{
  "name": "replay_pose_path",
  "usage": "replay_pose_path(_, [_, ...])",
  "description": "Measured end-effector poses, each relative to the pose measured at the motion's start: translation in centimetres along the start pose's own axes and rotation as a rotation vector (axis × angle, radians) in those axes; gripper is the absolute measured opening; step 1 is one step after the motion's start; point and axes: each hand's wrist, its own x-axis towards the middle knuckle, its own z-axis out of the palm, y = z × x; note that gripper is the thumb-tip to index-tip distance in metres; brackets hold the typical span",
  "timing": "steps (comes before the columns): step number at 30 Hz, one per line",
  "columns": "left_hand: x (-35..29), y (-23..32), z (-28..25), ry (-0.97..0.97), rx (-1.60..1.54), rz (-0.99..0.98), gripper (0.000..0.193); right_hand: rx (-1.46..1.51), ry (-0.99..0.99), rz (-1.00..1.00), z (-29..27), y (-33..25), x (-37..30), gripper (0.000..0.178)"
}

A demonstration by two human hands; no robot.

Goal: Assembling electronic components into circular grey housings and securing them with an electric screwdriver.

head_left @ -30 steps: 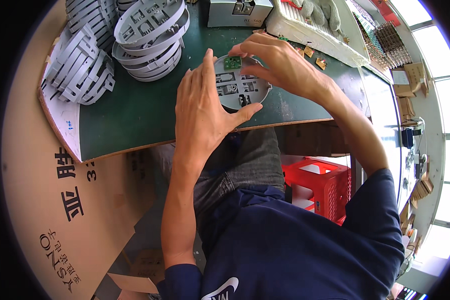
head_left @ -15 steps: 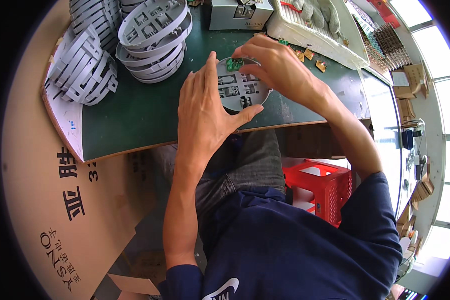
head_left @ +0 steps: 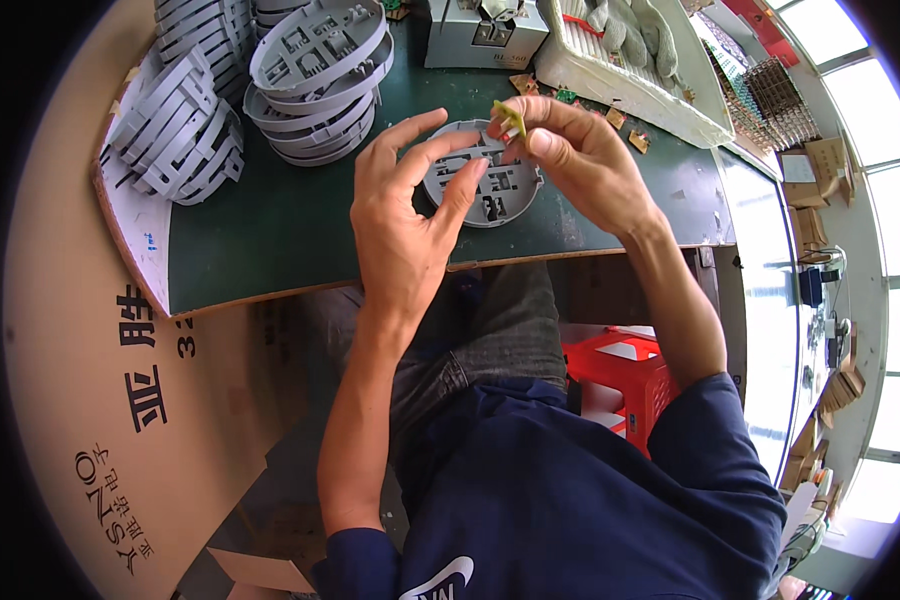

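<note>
A round grey plastic plate (head_left: 500, 190) with cut-out slots lies on the dark green table mat (head_left: 270, 230). My left hand (head_left: 405, 215) rests over the plate's left side, its fingers spread and its fingertips touching the plate. Just above the plate's upper right edge, my right hand (head_left: 570, 155) pinches a small yellow-green part (head_left: 510, 117) between thumb and fingers.
Stacks of the same grey round plates (head_left: 320, 75) and a leaning pile (head_left: 175, 130) stand at the back left. A grey metal box (head_left: 480, 30), a white tray (head_left: 630, 70) and small brown parts (head_left: 625, 125) lie behind. A red crate (head_left: 620, 385) sits under the table; a cardboard box (head_left: 100, 400) stands at left.
My right hand lifted the small green part up off the plate. My left hand's fingers spread wider over the plate's left side.
</note>
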Motion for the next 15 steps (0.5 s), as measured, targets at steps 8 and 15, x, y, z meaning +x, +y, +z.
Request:
replay_pose_path(8, [-0.3,0.3,0.7,0.115,0.067,0.130,0.017,0.467,-0.030,-0.011,1.8,2.2,-0.9,0.040])
replay_pose_path(15, [-0.6,0.5,0.7,0.094,0.012,0.063,0.019,0.361,-0.030,-0.036,2.3,1.3,-0.9,0.042])
